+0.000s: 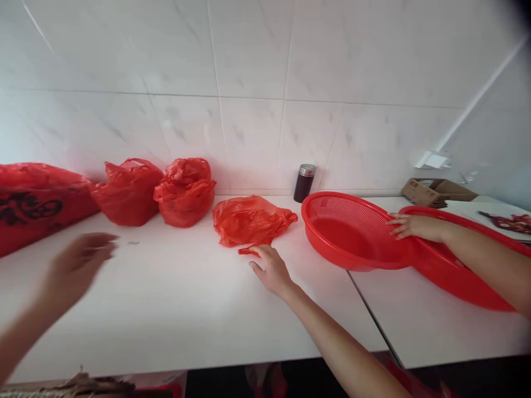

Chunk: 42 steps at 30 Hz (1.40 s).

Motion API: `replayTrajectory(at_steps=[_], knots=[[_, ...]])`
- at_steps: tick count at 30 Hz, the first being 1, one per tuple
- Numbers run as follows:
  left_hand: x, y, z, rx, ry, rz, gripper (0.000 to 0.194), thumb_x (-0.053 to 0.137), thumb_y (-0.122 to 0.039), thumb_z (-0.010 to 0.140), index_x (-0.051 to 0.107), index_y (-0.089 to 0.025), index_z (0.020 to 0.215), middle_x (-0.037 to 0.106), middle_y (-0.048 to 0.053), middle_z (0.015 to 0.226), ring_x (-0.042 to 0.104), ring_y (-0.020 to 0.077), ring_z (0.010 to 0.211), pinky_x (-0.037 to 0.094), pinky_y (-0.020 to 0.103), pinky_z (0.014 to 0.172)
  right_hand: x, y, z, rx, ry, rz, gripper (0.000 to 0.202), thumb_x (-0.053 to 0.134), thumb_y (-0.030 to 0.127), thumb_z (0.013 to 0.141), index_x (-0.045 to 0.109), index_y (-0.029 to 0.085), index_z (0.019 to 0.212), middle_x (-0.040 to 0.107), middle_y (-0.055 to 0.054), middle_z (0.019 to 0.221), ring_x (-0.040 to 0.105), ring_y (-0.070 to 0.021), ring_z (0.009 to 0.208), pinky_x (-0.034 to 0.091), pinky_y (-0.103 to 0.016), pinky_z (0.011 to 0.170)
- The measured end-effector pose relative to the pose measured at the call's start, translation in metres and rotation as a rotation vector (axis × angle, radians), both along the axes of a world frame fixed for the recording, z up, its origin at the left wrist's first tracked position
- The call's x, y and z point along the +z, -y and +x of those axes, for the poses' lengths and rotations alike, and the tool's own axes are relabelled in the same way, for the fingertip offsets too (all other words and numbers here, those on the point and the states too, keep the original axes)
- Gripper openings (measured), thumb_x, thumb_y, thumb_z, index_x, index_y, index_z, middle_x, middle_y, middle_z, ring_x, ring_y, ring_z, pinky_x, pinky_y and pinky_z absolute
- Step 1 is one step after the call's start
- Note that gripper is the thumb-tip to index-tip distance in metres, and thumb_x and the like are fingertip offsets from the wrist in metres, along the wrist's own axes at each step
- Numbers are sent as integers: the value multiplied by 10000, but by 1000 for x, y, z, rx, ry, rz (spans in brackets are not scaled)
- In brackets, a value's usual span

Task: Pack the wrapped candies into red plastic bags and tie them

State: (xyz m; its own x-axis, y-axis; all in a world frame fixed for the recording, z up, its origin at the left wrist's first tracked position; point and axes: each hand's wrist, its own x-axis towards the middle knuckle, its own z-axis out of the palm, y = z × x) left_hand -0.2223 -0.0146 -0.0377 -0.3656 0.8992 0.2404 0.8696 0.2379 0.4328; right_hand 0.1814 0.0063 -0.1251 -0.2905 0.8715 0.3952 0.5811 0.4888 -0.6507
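My right hand [271, 268] is at the near edge of a crumpled, thin red plastic bag [249, 220] lying on the white table. Its fingers are curled on a narrow strip of that bag, with the thumb a little apart. My left hand [78, 262], blurred by motion, hangs above the table on the left with fingers stretched out and nothing visible in them. Closest to it stands a filled red plastic bag [130, 193], and a second filled bag [185, 193] stands beside that one.
Another person's hand [418, 226] rests on the rim of a red plastic colander [352, 232]. A large red basin [460, 271] overlaps it on the right. By the tiled wall stand a dark flask [305, 183] and an open cardboard box [435, 192]. A large red bag [37, 204] lies far left.
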Motion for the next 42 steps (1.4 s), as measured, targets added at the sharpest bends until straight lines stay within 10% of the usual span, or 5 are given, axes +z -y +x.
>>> replayTrajectory(at_steps=[5,10,29,35,42], knots=[[-19,-77,151,-638,-176,-93,344,516,-465,847,652,-322,1128,638,-22,1298,559,229,1208,400,331,1061,-16,-25,24,-45,193,5,322,693,254,825,654,223,1143,588,-104,1268,518,-262,1182,410,-439,1015],[-69,-126,242,-705,-254,-266,403,483,-369,935,569,-323,1326,511,41,1460,447,296,1337,385,491,1060,-25,-8,40,14,218,11,8,661,192,835,664,199,831,644,-42,943,561,-192,933,461,-335,873],[-69,-177,266,-252,-209,-244,426,589,-351,915,538,-182,1302,540,120,1342,560,276,1168,474,522,962,25,108,132,561,-1133,-605,381,686,451,812,515,189,596,500,-11,701,491,-142,635,362,-293,639],[-8,-148,275,-328,-49,-173,430,546,-398,926,566,-151,1276,572,149,1320,544,331,1200,423,576,990,24,105,117,250,-1262,-498,234,701,331,815,573,191,677,475,10,730,443,-123,667,364,-275,665],[16,-2,300,-779,290,-68,523,576,-572,827,597,-285,1264,629,61,1294,583,272,1170,486,392,951,62,63,77,-43,-1267,-325,101,626,314,864,613,220,832,578,10,799,571,-136,760,501,-304,753]])
